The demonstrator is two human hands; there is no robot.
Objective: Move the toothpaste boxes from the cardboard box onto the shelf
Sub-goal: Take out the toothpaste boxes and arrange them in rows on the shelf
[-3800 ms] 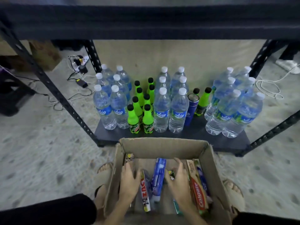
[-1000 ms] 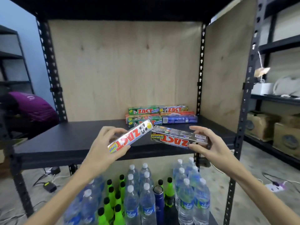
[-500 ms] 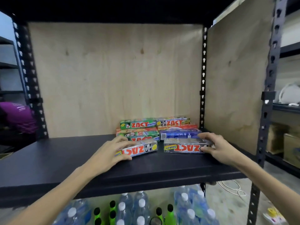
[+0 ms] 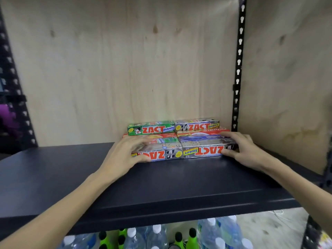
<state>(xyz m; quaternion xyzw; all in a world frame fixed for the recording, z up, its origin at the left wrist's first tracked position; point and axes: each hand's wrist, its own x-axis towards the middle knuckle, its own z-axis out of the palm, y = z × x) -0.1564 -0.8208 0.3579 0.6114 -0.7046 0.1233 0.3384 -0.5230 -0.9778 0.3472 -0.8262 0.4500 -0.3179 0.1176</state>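
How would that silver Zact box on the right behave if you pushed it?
The silver Zact box probably slides without rolling, since it lies flat-sided on the smooth black shelf. It looks like thin card, so likely light and easily dented. The right hand steadies it.

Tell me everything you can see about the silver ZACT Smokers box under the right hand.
The silver ZACT Smokers box is a long, shiny carton with red letters and a yellow label, all reading upside down. It lies flat on the black shelf, in the front row, its left end against another silver ZACT box. The right hand grips its right end, fingers on top, thumb at the front.
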